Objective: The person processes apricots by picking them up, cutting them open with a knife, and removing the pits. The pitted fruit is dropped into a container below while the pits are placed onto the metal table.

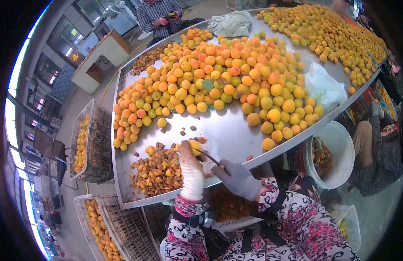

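Observation:
My left hand, in a pale glove, holds a yellow apricot over the near edge of the metal table. My right hand, in a grey glove, grips a thin dark tool, whose tip is at the apricot. Left of my left hand lies a pile of small brown and orange pieces. A large heap of whole apricots spreads across the table beyond both hands.
Crates of fruit stand left of the table. A white bucket holding scraps is at the right. White plastic and a pale cloth lie on the table. A person in stripes is across it.

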`<state>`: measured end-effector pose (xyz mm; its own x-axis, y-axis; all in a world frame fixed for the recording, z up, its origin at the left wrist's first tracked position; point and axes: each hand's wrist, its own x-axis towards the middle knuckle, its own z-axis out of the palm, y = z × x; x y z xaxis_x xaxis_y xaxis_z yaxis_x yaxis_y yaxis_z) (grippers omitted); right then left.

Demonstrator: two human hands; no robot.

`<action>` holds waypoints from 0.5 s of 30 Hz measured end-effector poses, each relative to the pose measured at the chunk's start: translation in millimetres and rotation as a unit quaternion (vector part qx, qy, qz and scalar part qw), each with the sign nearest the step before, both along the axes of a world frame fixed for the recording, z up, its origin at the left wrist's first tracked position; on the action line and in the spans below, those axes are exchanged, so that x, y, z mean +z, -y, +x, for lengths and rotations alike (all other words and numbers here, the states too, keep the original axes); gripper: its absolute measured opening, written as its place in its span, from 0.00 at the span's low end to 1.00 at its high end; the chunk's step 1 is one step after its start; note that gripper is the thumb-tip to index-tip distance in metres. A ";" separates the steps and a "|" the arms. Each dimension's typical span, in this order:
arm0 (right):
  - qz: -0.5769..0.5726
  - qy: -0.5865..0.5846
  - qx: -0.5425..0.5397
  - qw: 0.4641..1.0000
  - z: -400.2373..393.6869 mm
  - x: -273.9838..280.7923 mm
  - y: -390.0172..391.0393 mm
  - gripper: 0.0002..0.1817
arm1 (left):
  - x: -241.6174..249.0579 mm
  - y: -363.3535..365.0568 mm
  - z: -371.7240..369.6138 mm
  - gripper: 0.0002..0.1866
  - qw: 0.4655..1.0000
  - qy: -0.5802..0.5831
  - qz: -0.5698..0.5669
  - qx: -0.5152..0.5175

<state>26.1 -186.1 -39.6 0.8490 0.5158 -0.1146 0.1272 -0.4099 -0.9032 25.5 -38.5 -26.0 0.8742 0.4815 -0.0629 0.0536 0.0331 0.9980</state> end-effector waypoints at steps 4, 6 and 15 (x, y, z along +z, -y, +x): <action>0.165 -0.134 -0.092 0.973 23.2 3.3 9.3 0.21 | -5.3 7.5 -4.0 0.20 0.955 0.111 0.274 -0.033; 0.234 -0.278 -0.137 0.921 37.2 31.8 17.0 0.22 | 6.3 28.4 -9.8 0.25 0.862 0.195 0.453 -0.114; 0.324 -0.226 -0.200 0.896 39.7 12.0 -4.4 0.20 | 3.8 36.2 1.0 0.23 0.828 0.241 0.501 -0.074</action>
<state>65.7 -181.8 -27.6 0.9234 0.2632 -0.2795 -0.3519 0.2892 -0.8902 26.4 -74.8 -22.1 0.7350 -0.0332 0.6773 -0.4295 -0.7957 0.4270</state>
